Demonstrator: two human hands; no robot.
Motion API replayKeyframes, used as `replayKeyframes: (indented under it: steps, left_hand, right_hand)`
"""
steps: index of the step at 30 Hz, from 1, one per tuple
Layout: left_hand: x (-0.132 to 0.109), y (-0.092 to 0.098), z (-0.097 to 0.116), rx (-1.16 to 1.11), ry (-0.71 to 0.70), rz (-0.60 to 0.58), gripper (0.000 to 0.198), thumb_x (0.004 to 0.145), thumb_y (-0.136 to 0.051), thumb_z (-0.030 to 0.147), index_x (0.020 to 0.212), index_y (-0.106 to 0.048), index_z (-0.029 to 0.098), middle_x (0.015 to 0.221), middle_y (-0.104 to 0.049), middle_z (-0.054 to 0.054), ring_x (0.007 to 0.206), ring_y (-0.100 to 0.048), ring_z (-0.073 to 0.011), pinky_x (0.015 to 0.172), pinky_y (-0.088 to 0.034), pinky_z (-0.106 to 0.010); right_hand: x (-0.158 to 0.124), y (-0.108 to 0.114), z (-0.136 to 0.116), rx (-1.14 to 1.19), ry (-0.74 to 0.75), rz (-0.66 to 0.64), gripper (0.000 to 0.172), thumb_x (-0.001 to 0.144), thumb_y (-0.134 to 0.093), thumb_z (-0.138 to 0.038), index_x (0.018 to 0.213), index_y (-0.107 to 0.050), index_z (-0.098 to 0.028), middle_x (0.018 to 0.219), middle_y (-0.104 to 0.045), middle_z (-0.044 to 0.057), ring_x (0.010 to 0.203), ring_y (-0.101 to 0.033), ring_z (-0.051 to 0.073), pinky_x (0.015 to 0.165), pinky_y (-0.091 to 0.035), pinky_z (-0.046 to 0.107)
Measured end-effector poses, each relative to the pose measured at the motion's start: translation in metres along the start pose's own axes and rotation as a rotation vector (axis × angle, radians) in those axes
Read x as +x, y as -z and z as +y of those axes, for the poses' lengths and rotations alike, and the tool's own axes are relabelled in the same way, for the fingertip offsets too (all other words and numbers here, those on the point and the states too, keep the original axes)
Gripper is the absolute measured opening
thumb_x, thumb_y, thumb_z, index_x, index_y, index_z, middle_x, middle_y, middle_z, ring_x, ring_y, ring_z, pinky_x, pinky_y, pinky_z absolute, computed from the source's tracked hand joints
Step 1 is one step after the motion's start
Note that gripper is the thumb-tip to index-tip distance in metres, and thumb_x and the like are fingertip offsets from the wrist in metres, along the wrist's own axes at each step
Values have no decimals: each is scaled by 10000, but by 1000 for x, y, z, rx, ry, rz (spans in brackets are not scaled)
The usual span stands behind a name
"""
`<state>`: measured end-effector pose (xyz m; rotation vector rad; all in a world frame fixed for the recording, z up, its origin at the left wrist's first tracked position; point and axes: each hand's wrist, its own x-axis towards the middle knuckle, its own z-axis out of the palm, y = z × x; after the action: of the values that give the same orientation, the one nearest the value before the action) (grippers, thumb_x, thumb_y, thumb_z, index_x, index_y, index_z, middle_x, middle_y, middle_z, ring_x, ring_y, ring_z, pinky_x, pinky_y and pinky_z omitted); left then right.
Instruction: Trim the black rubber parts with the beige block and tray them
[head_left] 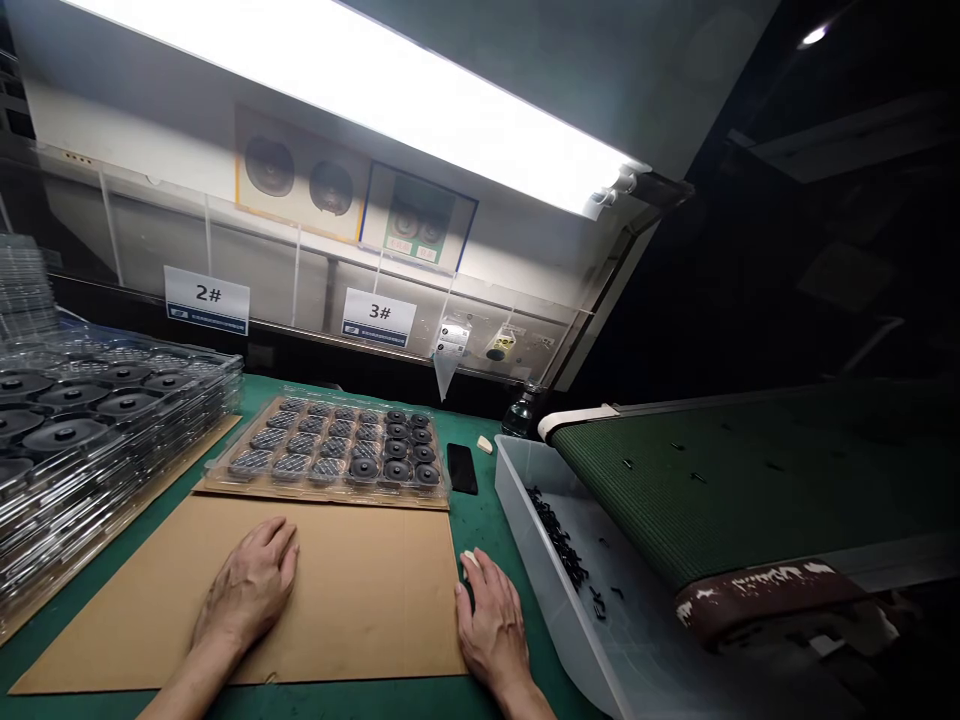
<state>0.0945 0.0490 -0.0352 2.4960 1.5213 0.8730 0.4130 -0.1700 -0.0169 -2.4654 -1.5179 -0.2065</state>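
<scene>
the green counter (360,698) carries cardboard (375,590) under the open left grip (251,583); right grip (495,620) curls at a pale piece (471,563) (if held, i cannot tell), near a bin (536,555).

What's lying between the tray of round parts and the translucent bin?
In the head view, a black phone-like slab and, farther back, a small pale piece lie on the green tabletop between tray and bin.

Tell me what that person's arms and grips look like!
The left grip and right grip are bare human hands, with fingers and a thumb each. I see no gloves, rings or watch. Both forearms have no sleeves showing, and I spot no cables or markings.
</scene>
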Motion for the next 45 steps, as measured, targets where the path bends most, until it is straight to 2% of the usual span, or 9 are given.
replayKeyframes:
  steps: [12, 19, 26, 45]
  left_hand:
    - [1, 1, -1, -13, -6, 13, 397, 953, -454, 328, 1188, -747, 200, 1359, -683, -136, 1273, -620, -285, 1129, -475, -434]
    - [1, 3, 0, 8, -11, -5, 466, 978, -392, 345, 1210, -742, 141, 1376, -673, -161, 1279, -620, -298, 1122, -483, -424]
    - [1, 2, 1, 20, -6, -4, 435, 969, -417, 339, 1201, -747, 175, 1374, -677, -143, 1282, -620, -289, 1120, -487, -421]
    - [0, 2, 0, 42, -16, -1, 454, 984, -389, 340, 1209, -741, 160, 1371, -674, -144, 1273, -621, -282, 1120, -480, -406]
  right_hand:
    - [0, 1, -1, -5, -5, -11, 511, 1069, -338, -394, 1506, -576, -278, 1587, -449, 27, 1469, -408, 270, 1225, -369, 484]
    - [0, 2, -1, 0, 0, -6, 512, 1069, -338, -384, 1509, -572, -268, 1584, -452, 34, 1461, -417, 268, 1225, -369, 483]
    - [0, 2, -1, 8, 0, -1, 502, 1069, -354, -384, 1505, -577, -275, 1582, -457, 34, 1458, -424, 281, 1218, -382, 489]
    - [0, 3, -2, -6, 2, -3, 511, 1065, -348, -383, 1504, -580, -262, 1580, -458, 35, 1463, -417, 270, 1226, -371, 487]
